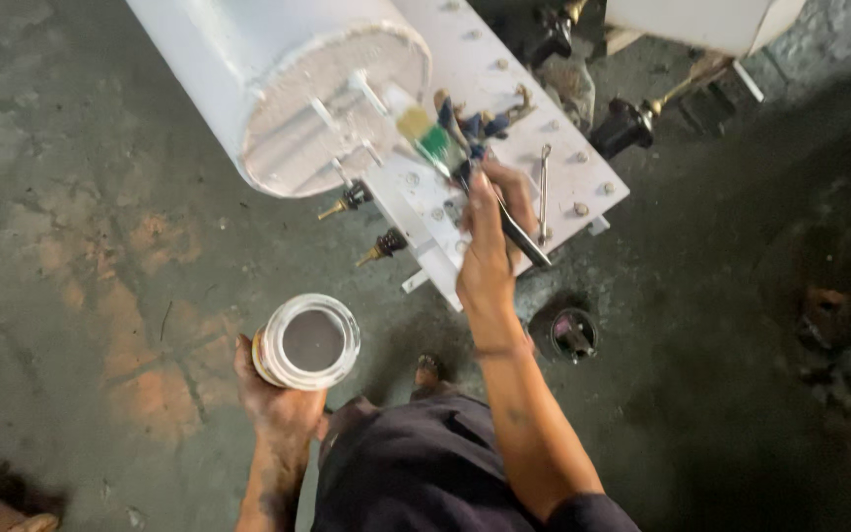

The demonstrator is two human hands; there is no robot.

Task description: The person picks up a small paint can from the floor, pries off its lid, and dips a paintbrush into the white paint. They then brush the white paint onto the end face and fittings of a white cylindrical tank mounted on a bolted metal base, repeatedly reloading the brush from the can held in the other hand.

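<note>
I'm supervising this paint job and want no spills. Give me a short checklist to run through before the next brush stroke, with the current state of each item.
1. Paint can held securely: ok, the left hand wraps it from below.
2. Can upright and open: ok, the open top faces up with grey paint inside.
3. Brush under control: ok, the right hand has a grip on its dark handle.
4. Bristles at the work: ok, they lie against the end of the white cylinder.
5. Bristles loaded with enough paint: cannot tell.
6. Floor near the feet free of clutter: not ok, a small round container sits beside the right arm.
</note>
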